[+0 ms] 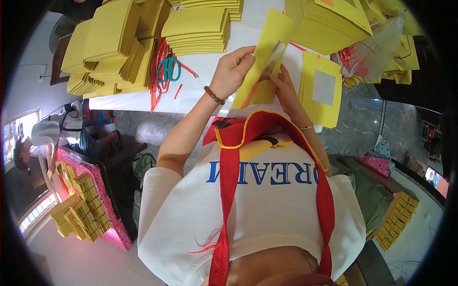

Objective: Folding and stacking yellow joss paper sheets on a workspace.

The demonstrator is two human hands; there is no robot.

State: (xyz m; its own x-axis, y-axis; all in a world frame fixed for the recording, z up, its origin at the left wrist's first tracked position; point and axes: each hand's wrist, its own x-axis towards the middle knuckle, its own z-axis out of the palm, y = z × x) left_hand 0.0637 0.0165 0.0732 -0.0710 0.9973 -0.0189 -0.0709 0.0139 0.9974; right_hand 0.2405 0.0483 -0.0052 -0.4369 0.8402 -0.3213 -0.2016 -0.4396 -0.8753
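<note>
A yellow paper envelope point(269, 43) with a see-through window and an orange strip near its lower end is held up, tilted, above the table's front edge. My left hand point(233, 71) pinches its left edge between thumb and fingers. At the opposite edge, my right hand point(287, 93) has its fingers closed on the envelope, partly hidden by it. Just right of that hand lies a flat yellow envelope point(324, 88) with a pale window. Teal-handled scissors point(168, 69) rest to the left, on a bundle of red strips point(157, 88).
Stacks of yellow envelopes point(195, 31) cover the white table's point(129, 102) back and left. A large yellow stack point(324, 28) and a clear plastic bag point(377, 45) stand at right. Across the room, a person point(47, 126) is near a pink-covered table point(119, 231) bearing yellow bundles.
</note>
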